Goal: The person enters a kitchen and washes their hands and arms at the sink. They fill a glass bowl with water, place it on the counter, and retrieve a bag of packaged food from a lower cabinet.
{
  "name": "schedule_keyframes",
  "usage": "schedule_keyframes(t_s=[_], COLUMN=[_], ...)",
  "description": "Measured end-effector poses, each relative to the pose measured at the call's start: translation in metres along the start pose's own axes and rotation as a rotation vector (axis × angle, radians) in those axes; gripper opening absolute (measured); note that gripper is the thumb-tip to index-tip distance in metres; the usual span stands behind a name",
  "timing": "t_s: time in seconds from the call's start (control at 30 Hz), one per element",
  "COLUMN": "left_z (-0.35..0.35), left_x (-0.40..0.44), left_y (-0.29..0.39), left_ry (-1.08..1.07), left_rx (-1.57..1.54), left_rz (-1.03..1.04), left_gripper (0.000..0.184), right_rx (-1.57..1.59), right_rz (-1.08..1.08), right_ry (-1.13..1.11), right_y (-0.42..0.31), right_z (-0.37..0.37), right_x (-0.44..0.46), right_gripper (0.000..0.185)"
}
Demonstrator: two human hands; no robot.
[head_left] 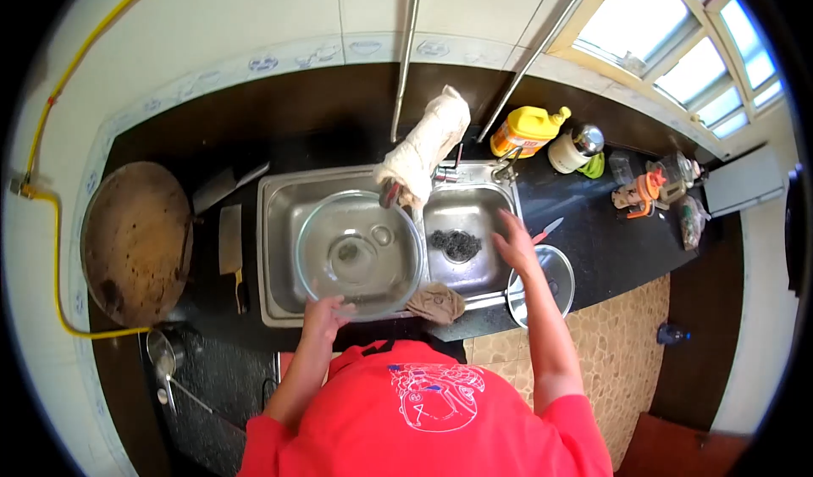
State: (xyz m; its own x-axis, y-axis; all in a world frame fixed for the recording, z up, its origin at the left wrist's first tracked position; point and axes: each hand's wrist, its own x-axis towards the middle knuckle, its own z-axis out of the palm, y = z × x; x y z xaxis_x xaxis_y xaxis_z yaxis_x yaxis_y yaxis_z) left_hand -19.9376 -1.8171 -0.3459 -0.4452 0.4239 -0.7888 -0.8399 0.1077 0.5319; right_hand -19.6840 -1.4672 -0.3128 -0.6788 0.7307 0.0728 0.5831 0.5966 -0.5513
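A large clear glass bowl [360,255] sits in the left basin of the steel double sink [274,223]. My left hand [327,318] is at the bowl's front rim, fingers apart. Over the right edge of the right basin, my right hand [515,244] is spread with nothing in it. Dark scouring wool [457,245] lies in that basin. Below my right hand, a smaller clear bowl [555,278] rests on the counter's front edge, beside a knife [552,225]. A brown cloth [437,303] lies on the front of the sink divider.
A cloth-wrapped faucet [426,151] hangs over the sink. At left are a round board [137,244], a cleaver [230,240] and a pot [165,350]. Behind at right stand a yellow jug [527,130], a white container [566,152] and an orange-lidded bottle [635,192].
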Motion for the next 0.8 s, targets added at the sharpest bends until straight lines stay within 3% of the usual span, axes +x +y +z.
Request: schedule_keyframes(t_s=[0.07,0.2,0.27,0.33,0.4,0.43,0.47,0.5,0.63,0.7,0.8], left_z=[0.0,0.005,0.01,0.01,0.005,0.002,-0.002,-0.003,0.004,0.008,0.005], left_x=[0.003,0.009,0.003,0.002,0.007,0.012,0.017,0.021,0.034,0.036,0.042], left_y=[0.007,0.016,0.025,0.032,0.033,0.031,0.029,0.029,0.028,0.029,0.029], left_ry=[-0.058,-0.14,-0.131,-0.17,-0.174,-0.185,-0.197,-0.212,-0.199,-0.266,-0.358], left_rx=[-0.053,-0.031,-0.05,-0.007,-0.014,-0.034,-0.055,-0.08,-0.083,-0.078,-0.025], left_rz=[-0.053,-0.074,-0.089,-0.111,-0.127,-0.115,-0.101,-0.095,-0.06,-0.042,-0.032], left_gripper=[0.094,0.092,0.093,0.091,0.09,0.09,0.09,0.089,0.086,0.082,0.084], right_rx=[0.062,-0.138,-0.306,-0.579,-0.577,-0.519,-0.354,-0.018,1.132,1.266,1.495], right_rz=[-0.041,-0.167,0.101,0.153,0.304,0.311,0.176,0.225,0.674,0.802,0.865], right_ry=[-0.004,-0.005,-0.227,-0.297,-0.4,-0.395,-0.218,-0.159,-0.526,-0.605,-0.34], right_y=[-0.018,-0.048,-0.077,-0.068,-0.06,-0.052,-0.043,-0.036,-0.096,-0.116,-0.142], right_z=[0.026,0.052,0.041,0.048,0.053,0.059,0.067,0.076,0.085,0.105,0.13], right_x=[0.051,0.139,0.16,0.169,0.166,0.159,0.139,0.122,0.004,-0.036,-0.064], right_gripper=[0.053,0.044,0.037,0.04,0.06,0.062,0.063,0.068,0.088,0.09,0.088])
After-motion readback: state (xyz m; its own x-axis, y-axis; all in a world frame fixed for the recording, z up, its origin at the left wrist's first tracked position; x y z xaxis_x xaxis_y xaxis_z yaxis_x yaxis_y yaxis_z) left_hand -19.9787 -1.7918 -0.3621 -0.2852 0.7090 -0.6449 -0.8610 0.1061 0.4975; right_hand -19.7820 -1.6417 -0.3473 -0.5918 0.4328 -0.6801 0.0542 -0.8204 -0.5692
